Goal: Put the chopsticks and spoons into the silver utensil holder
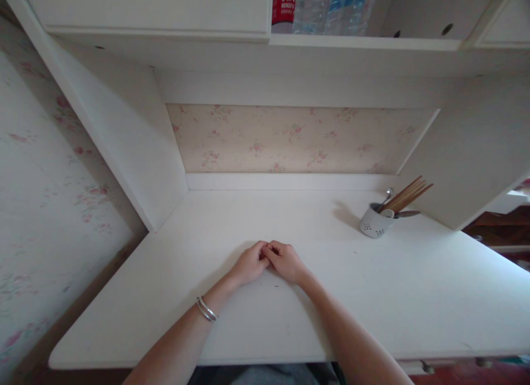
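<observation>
My left hand point(250, 263) and my right hand point(285, 260) rest together on the white desk point(232, 214), near its middle. Their curled fingers touch each other, and both hands are closed. Nothing shows between them, though the inner fingertips are partly hidden. Two silver bangles point(206, 309) circle my left wrist. Off to the right, apart from my hands, stands a white perforated utensil holder point(374, 224). Wooden chopsticks point(408, 195) and metal utensils point(407, 214) lean out of it to the right.
An overhead shelf point(364, 41) crosses above the desk and carries a red-labelled bottle point(284, 7) and clear plastic bottles point(311, 11). White side panels point(124, 126) bound the desk left and right. Floral wallpaper point(285, 139) shows at the back.
</observation>
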{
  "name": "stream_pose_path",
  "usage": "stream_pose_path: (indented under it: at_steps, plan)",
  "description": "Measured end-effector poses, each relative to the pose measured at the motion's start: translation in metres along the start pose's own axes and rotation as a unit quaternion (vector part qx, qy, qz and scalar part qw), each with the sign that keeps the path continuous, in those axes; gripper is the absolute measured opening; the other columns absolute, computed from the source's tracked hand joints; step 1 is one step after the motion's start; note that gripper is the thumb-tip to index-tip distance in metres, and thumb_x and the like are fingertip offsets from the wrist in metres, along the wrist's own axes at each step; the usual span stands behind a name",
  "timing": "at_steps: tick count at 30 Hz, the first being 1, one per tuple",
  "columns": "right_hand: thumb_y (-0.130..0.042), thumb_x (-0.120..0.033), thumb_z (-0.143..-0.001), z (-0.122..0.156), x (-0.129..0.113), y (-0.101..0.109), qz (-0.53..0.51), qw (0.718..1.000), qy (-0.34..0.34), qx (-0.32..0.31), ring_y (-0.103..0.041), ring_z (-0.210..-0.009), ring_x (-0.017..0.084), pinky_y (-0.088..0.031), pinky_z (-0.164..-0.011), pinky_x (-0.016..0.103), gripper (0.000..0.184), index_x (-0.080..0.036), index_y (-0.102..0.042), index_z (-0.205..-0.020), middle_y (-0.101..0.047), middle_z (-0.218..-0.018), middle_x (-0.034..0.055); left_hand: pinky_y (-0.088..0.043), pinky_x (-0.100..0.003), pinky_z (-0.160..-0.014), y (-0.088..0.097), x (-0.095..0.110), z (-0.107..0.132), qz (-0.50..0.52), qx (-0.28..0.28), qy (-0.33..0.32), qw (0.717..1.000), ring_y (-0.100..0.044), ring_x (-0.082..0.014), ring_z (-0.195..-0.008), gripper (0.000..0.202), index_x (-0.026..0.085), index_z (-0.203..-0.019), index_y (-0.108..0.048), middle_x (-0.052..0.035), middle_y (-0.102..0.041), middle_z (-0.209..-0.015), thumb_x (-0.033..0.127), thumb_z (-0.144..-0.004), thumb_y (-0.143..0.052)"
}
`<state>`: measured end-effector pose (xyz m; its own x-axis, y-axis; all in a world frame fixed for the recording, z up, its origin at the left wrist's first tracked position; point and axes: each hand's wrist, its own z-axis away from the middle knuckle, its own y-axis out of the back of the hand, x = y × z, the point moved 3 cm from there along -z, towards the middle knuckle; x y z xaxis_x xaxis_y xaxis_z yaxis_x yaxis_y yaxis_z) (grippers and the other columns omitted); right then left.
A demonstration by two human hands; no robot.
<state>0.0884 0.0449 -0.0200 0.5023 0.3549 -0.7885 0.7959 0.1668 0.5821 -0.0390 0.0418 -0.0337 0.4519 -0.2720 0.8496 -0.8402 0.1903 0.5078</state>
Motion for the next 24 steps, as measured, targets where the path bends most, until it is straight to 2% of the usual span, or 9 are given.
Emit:
stream_pose_path:
  at_steps: [11,24]
  plan:
    - [-0.041,-0.039,-0.090,-0.0014,0.0014,-0.0020,0.016,1.000,-0.007,-0.005,-0.054,-0.065,0.012,-0.035,-0.060,0.023,0.033,-0.019,-0.062,-0.073,-0.063,-0.070,0.0001,-0.046,-0.027,-0.080,-0.0017,-0.0068,-0.0010,0.010,-0.012,-0.006,1.000,-0.060,-0.0175,-0.090,0.028,0.018,-0.104,-0.057,-0.0044,-0.066,-0.099,0.016,-0.077,-0.049]
    - [-0.041,-0.039,-0.090,-0.0007,0.0016,-0.0011,0.019,1.000,-0.006,-0.010,-0.054,-0.064,0.012,-0.035,-0.059,0.023,0.033,-0.019,-0.061,-0.074,-0.062,-0.069,-0.0001,-0.045,-0.028,-0.082,-0.0008,-0.0046,-0.0007,-0.004,-0.007,0.002,1.000,-0.059,-0.0177,-0.090,0.029,0.017,-0.104,-0.058,-0.0053,-0.066,-0.099,0.014,-0.076,-0.050]
